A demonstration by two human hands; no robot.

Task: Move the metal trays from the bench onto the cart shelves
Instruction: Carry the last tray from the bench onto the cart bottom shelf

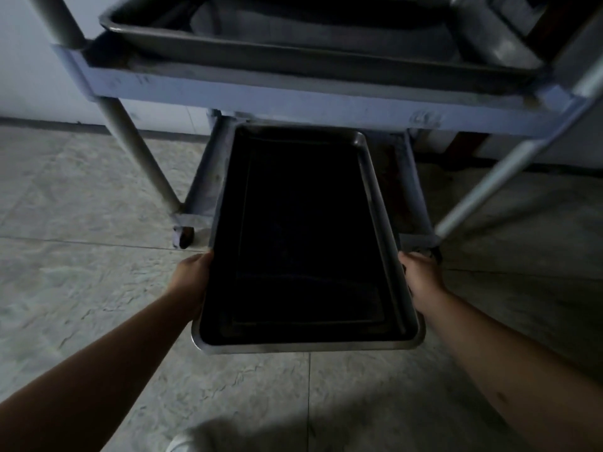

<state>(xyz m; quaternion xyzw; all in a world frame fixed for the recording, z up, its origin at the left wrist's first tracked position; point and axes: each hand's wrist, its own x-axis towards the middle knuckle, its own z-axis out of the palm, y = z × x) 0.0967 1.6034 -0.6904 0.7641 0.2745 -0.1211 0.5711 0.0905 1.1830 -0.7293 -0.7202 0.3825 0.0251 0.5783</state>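
Observation:
A rectangular metal tray with a dark inside is held lengthwise in front of me, its far end reaching under the cart's upper shelf and over the lower shelf. My left hand grips the tray's left rim and my right hand grips its right rim. Whether the far end rests on the lower shelf I cannot tell. On the upper shelf lies a large metal tray, with a smaller deep metal pan at its right.
The cart's pale legs slant down at left and right to a caster. Grey tiled floor surrounds the cart. A pale wall with a dark skirting runs behind it. A white shoe tip shows at the bottom edge.

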